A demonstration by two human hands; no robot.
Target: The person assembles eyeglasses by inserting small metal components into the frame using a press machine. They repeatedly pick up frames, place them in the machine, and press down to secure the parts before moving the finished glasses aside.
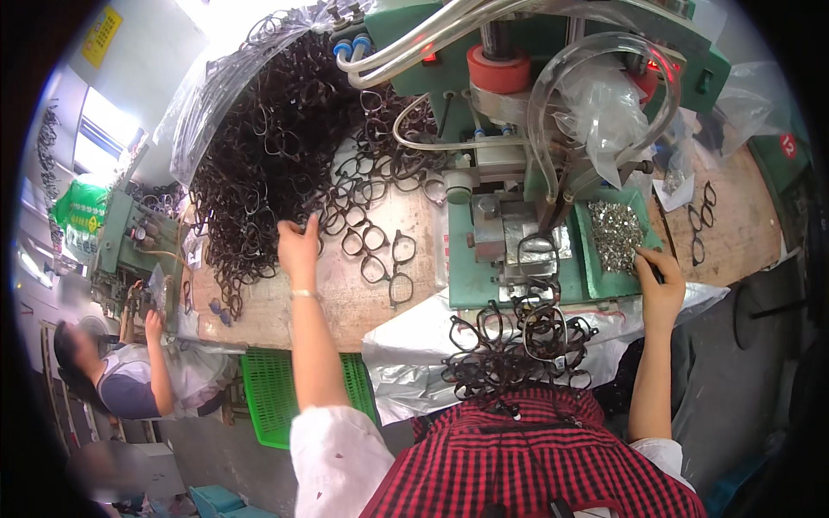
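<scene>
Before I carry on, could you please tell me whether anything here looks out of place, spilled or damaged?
A couple of glasses frames lie on the bench right of the green tray, apart from the big heap at left, so they look a little stray. I can see no clear spill or damage.

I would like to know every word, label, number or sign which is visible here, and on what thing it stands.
Wording is not copied here; only its place is told.
Yellow sign, upper left: marks too small to read.
Green bag, left: pale print, too blurred to read.
Red round sticker, far right: white number.
Red lit display on the green machine: too small to read.
</scene>
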